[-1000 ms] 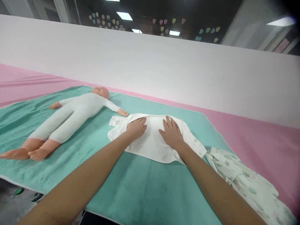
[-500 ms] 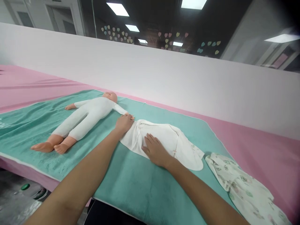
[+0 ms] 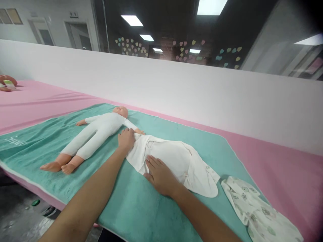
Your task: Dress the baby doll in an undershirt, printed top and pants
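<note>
The white wrap-front baby shirt (image 3: pixel 174 153) lies right of the baby doll (image 3: pixel 102 126), my right hand (image 3: pixel 161 176) spread loosely on it. My left hand (image 3: pixel 126 139) curls at its far-left end, whether gripping I can't tell; uneven pulling could ruck it.

Some lettering and a small sign, none of it clearly readable.
White slanted lettering (image 3: pixel 15 141) stands on the left part of the teal blanket (image 3: pixel 153 208), near its edge; the cloth is creased there, and the letters are too small and skewed to spell out. Behind the partition (image 3: pixel 161 87), a small sign (image 3: pixel 74 14) sits on the wall above a doorway (image 3: pixel 80 36), its dark marks blurred. Farther left hang framed panels (image 3: pixel 10 16); any writing on them is too faint to make out.
</note>
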A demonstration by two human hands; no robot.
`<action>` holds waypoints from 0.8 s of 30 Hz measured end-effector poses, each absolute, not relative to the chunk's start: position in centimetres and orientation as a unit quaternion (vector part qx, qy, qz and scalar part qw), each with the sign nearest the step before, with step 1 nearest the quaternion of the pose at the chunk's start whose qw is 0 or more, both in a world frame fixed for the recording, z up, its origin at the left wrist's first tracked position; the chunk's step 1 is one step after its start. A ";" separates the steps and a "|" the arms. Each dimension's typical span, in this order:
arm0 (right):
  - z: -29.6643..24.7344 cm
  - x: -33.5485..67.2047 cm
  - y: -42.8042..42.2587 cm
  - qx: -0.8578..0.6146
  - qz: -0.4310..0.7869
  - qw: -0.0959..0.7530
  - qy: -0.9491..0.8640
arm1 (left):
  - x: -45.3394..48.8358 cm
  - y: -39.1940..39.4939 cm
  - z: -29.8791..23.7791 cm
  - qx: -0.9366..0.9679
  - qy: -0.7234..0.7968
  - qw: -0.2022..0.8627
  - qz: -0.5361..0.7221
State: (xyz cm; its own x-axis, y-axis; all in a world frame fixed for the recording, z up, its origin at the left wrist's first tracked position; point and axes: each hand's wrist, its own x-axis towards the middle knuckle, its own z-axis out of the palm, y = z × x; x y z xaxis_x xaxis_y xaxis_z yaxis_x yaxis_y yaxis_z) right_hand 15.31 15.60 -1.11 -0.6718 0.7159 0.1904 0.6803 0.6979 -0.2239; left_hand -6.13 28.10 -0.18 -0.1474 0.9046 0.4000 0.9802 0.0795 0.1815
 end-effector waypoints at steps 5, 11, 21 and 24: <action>-1.5 13.8 13.2 -0.393 0.023 0.156 -0.906 | -5.2 27.4 0.6 -0.629 -0.734 0.122 -0.226; -1.8 13.4 12.0 -0.357 0.059 0.198 -0.911 | -1.8 27.0 0.2 -0.777 -0.596 0.058 -0.193; -0.5 14.7 13.5 -0.396 0.232 0.295 -0.838 | -5.1 25.7 1.6 -0.828 -0.534 0.068 -0.155; 1.1 13.7 18.0 -0.425 0.357 0.373 -0.744 | -12.2 24.8 3.8 -0.800 -0.549 0.092 -0.224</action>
State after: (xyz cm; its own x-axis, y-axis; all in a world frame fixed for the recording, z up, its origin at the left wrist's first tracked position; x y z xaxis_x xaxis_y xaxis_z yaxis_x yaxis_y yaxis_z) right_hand 13.66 17.99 1.05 -0.3605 0.8983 0.2510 0.3660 0.3838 -0.8478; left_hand -12.23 24.75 3.82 0.2960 0.8372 0.4599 0.9199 -0.3795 0.0988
